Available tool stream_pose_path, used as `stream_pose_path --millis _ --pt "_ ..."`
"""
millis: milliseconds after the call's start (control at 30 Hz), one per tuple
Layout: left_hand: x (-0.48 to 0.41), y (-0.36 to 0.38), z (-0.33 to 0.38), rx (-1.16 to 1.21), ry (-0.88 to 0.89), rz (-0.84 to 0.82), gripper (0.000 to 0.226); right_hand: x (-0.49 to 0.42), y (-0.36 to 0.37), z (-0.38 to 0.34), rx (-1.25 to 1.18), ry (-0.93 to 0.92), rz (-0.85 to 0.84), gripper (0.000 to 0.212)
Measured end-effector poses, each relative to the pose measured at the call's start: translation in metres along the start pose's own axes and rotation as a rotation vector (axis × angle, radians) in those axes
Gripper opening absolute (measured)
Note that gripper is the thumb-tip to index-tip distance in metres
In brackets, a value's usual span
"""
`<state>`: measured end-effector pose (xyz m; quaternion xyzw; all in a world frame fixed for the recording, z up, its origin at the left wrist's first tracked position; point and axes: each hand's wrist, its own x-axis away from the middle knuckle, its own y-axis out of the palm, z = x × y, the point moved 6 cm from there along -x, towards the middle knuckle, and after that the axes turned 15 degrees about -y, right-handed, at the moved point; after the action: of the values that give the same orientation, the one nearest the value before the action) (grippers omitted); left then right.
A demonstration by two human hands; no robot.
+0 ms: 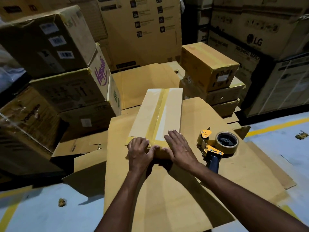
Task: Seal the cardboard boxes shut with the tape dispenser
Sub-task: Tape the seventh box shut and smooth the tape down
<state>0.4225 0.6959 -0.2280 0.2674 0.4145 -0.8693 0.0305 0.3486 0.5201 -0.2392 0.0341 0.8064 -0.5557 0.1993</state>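
The floor [41,213] is smooth and pale blue-grey, marked with a yellow painted line [274,126] on the right and another at the lower left. Flattened cardboard sheets [167,198] lie spread over its middle. Two small crumpled scraps [62,202] lie on the bare floor, one on each side. Stacked cartons [50,64] rise on the left, one bearing purple lettering. A tall carton with printed icons [142,30] stands at the back, and big washing-machine cartons [250,42] with an LG mark fill the right. A lower stack of taped cartons [209,67] sits before them. The light is dim, with deep shadow between the stacks.
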Motion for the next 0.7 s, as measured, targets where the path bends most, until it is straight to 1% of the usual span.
stream_pose_path --millis 100,233,300,367,400,467,533,567,633,667,700 --pt "-0.003 0.004 -0.005 0.056 0.005 0.003 0.039 0.0 0.004 0.002 0.017 -0.011 0.005 0.059" --pt "-0.002 0.008 -0.011 0.08 0.05 0.001 0.039 -0.003 0.004 -0.003 0.094 -0.01 -0.041 0.07" --pt "0.0 0.007 -0.013 0.086 0.072 0.005 0.041 -0.005 0.006 -0.006 0.155 -0.029 -0.124 0.073" --pt "0.003 0.007 -0.012 0.089 0.082 -0.003 0.044 -0.005 0.007 -0.008 0.202 -0.023 -0.224 0.085" --pt "0.004 0.008 -0.012 0.096 0.071 -0.008 0.044 -0.008 0.004 -0.009 0.205 -0.021 -0.227 0.087" --pt "0.007 0.008 -0.013 0.13 0.032 -0.023 0.04 -0.018 -0.001 -0.017 0.161 -0.055 -0.199 0.079" --pt "0.011 0.008 -0.014 0.153 0.041 -0.021 0.035 -0.032 -0.003 -0.024 0.09 -0.071 -0.177 0.073" --pt "0.013 0.007 -0.015 0.145 0.063 -0.019 0.035 -0.038 0.0 -0.027 0.051 -0.065 -0.181 0.077" --pt "0.013 0.001 -0.017 0.116 0.104 -0.002 0.039 -0.047 0.007 -0.034 0.037 -0.088 -0.208 0.093" --pt "0.013 -0.004 -0.02 0.117 0.099 0.021 0.037 -0.05 0.012 -0.036 0.084 -0.106 -0.224 0.094" --pt "0.013 -0.011 -0.024 0.139 0.058 0.047 0.034 -0.05 0.015 -0.036 0.147 -0.119 -0.221 0.088"
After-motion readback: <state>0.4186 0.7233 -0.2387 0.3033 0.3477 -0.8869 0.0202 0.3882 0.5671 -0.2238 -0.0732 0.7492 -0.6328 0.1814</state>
